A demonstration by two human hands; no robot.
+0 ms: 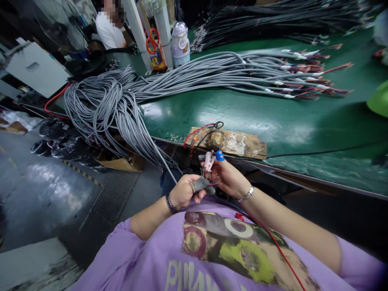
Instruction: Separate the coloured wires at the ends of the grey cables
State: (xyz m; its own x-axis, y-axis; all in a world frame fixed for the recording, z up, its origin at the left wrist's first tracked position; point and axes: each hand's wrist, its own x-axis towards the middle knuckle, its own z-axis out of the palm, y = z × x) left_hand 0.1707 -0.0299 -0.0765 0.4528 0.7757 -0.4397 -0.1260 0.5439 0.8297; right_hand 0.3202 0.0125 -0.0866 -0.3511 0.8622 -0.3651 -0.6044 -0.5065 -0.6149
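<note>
My left hand [184,190] is closed around the end of a grey cable [166,165], with a grey finger cot on the forefinger. Thin coloured wires [209,176] fan out of that cable end between my two hands. My right hand [228,176] pinches these wires, and it wears a blue cot on one fingertip. A small pink clip [208,161] sits at the wire ends just above my right hand. Both hands are held close to my chest, below the front edge of the green table [242,113].
A big bundle of grey cables [115,101] spills off the table's left end. More grey cables with coloured ends [303,68] lie across the table. A taped cardboard block with red and black leads [230,141] sits at the front edge. A person in white [109,32] sits far left.
</note>
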